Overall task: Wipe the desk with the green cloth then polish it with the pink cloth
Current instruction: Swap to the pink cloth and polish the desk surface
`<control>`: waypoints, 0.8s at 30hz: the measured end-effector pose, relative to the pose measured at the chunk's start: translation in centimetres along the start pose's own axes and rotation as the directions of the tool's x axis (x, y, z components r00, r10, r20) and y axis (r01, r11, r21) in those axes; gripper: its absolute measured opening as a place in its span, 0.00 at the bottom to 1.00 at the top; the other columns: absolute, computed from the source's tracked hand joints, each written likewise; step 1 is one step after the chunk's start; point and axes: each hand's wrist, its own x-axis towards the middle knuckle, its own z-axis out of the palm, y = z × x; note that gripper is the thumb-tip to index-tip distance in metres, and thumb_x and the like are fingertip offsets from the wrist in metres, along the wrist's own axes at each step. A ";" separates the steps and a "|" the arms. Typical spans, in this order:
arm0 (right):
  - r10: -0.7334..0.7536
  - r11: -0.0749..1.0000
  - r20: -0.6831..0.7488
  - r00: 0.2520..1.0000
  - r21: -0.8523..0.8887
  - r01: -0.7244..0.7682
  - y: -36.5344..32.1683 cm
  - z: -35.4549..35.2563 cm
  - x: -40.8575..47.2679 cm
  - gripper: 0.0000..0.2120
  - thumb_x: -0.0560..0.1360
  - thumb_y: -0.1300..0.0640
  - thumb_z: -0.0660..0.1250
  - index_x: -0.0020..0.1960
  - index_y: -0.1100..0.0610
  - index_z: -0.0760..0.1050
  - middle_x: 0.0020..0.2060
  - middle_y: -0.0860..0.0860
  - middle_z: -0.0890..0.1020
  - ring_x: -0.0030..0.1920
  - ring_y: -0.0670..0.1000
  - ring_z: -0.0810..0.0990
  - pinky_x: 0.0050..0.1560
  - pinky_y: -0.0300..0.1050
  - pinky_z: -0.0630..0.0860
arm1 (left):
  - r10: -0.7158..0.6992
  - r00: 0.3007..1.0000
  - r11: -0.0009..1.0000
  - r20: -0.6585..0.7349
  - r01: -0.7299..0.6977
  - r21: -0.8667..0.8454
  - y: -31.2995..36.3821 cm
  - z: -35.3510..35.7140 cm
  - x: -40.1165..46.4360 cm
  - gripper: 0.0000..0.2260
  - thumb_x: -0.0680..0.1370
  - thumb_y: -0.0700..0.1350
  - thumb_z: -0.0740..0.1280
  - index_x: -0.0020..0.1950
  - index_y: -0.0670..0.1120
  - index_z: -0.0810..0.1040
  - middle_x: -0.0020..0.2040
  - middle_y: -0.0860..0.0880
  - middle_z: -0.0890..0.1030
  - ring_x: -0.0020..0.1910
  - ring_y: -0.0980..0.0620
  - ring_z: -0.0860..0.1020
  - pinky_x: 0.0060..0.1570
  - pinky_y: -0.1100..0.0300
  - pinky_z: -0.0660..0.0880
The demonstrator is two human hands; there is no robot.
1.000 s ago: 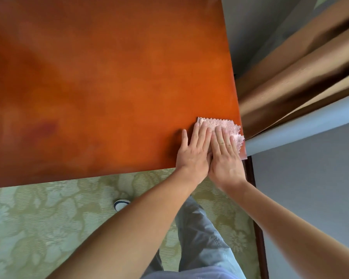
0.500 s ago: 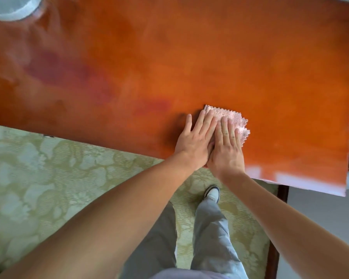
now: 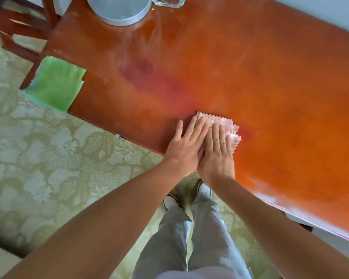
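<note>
Pink cloth [image 3: 224, 122], folded, zigzag-edged

One head-worn view looks steeply down from above the person's own arms, close over the near edge of the desk [image 3: 250, 77], which runs slanted from about 9 o'clock to 4 o'clock. The desk fills the frame toward 1 o'clock; patterned floor [image 3: 48, 158] fills 8 o'clock. The wide lens bends the borders, and the far corner at 12 o'clock looks somewhat blurred.
</note>
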 end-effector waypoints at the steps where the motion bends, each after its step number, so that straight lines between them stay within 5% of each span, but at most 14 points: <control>1: -0.019 1.000 0.001 1.000 -0.001 0.019 -1.1 0.1 0.6 0.29 0.85 0.52 0.45 0.82 0.62 0.41 0.81 0.58 0.40 0.80 0.56 0.34 0.79 0.52 0.33 | -0.011 1.000 1.000 -0.005 0.011 -0.013 -1.2 0.1 -0.3 0.30 0.86 0.55 0.41 0.80 0.41 0.32 0.82 0.42 0.36 0.82 0.42 0.39 0.78 0.38 0.44; 8: -0.108 0.994 0.040 0.993 -0.004 0.109 -8.1 0.3 5.2 0.31 0.79 0.49 0.31 0.79 0.61 0.35 0.81 0.59 0.39 0.79 0.57 0.32 0.78 0.52 0.29 | -0.072 0.997 0.996 -0.025 0.070 -0.055 -9.6 -0.1 -1.0 0.29 0.85 0.53 0.39 0.81 0.41 0.35 0.83 0.41 0.40 0.82 0.42 0.43 0.78 0.39 0.47; 13: -0.151 0.989 0.059 0.987 0.019 0.150 -12.3 0.1 9.4 0.32 0.80 0.50 0.32 0.81 0.63 0.39 0.81 0.60 0.40 0.81 0.58 0.35 0.80 0.56 0.35 | -0.106 0.994 0.993 0.022 0.107 -0.041 -15.2 -0.9 0.0 0.29 0.85 0.54 0.39 0.79 0.41 0.30 0.82 0.41 0.36 0.82 0.42 0.39 0.78 0.39 0.45; 20: -0.171 0.985 0.114 0.979 -0.016 0.174 -15.3 -0.7 14.7 0.32 0.78 0.51 0.30 0.80 0.63 0.36 0.81 0.58 0.39 0.78 0.57 0.29 0.77 0.55 0.28 | -0.102 0.988 0.994 0.116 0.099 0.036 -20.3 -2.6 3.1 0.31 0.85 0.55 0.39 0.75 0.40 0.24 0.76 0.40 0.26 0.80 0.41 0.34 0.78 0.37 0.40; 24: -0.200 0.978 0.117 0.973 -0.036 0.205 -16.9 -1.4 18.0 0.31 0.81 0.52 0.33 0.81 0.63 0.35 0.80 0.58 0.37 0.77 0.57 0.28 0.79 0.57 0.31 | -0.160 0.976 0.985 0.146 0.149 0.086 -23.2 -3.2 4.9 0.32 0.85 0.56 0.41 0.77 0.40 0.26 0.79 0.40 0.29 0.80 0.41 0.33 0.77 0.36 0.40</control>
